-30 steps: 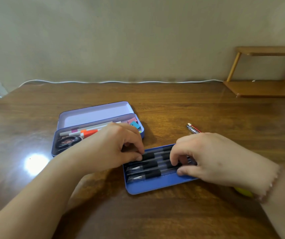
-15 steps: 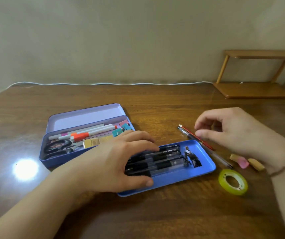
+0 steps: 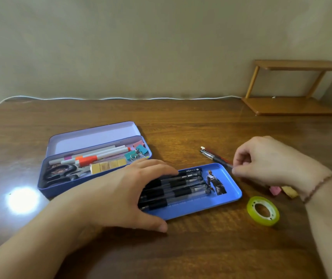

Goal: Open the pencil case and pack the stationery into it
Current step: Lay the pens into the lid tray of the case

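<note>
Left of centre on the wooden counter (image 3: 181, 248) sits the open purple pencil case (image 3: 64, 184), holding markers (image 3: 100, 155), scissors (image 3: 58, 175), binder clips (image 3: 136, 154) and tan erasers (image 3: 108, 167). At centre, the left hand (image 3: 125, 190) lies with straight fingers spread across the black pens (image 3: 181, 188) in the blue tray (image 3: 229, 186), thumb at its near edge. Right of centre, the right hand (image 3: 269, 164) pinches a pen (image 3: 214, 157) lying beside a red pencil. Lower right lie a yellow tape roll (image 3: 263, 210) and pink and yellow erasers (image 3: 275, 190).
</note>
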A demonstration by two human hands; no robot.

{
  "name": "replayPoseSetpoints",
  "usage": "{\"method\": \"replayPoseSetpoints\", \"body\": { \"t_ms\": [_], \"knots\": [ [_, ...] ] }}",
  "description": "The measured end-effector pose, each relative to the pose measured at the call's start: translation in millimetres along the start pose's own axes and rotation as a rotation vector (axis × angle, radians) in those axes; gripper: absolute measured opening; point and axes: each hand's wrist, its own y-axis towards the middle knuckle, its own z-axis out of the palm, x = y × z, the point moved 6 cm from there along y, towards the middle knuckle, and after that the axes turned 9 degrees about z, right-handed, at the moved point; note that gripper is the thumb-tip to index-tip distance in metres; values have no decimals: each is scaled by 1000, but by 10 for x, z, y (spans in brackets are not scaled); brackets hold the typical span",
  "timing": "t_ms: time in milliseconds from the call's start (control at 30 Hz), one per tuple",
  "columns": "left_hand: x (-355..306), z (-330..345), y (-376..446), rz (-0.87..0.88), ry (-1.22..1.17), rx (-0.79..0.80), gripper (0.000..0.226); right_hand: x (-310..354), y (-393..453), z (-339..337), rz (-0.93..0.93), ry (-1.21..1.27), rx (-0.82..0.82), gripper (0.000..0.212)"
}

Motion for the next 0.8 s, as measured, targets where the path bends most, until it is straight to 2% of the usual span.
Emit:
{"method": "replayPoseSetpoints", "body": {
  "t_ms": [100, 167, 233, 300, 367, 433, 500, 567, 633, 733, 800],
  "knots": [
    [22, -106, 6, -18, -48, -236, 72, 6, -77, -207, -63, 263, -221, 16],
    [75, -196, -19, -71, -206, -477, 58, 212, -209, -223, -186, 616, -220, 12],
    [97, -238, -27, -83, -480, -651, 46, 531, -359, -155, -317, 901, -159, 8],
    [28, -274, -5, -22, -646, -721, 37, 792, -485, -62, -423, 918, -187, 8],
    [-54, -325, 5, 23, -690, -750, 23, 960, -589, 12, -515, 823, -239, 10],
    [-70, -357, -8, 19, -673, -752, 23, 1018, -657, 48, -589, 720, -270, 12],
    [-39, -358, -17, -5, -685, -685, 30, 995, -697, -12, -678, 613, -385, 16],
    [-39, -309, 3, -12, -700, -524, 35, 905, -699, -143, -755, 551, -548, 30],
    [-89, -226, 28, 7, -680, -357, 37, 842, -679, -200, -852, 445, -624, 36],
    [-167, -140, 47, 22, -670, -207, 35, 840, -675, -159, -989, 289, -593, 21],
    [-150, -143, 45, 18, -648, -188, 33, 783, -639, -173, -979, 304, -527, 20]
  ]
}}
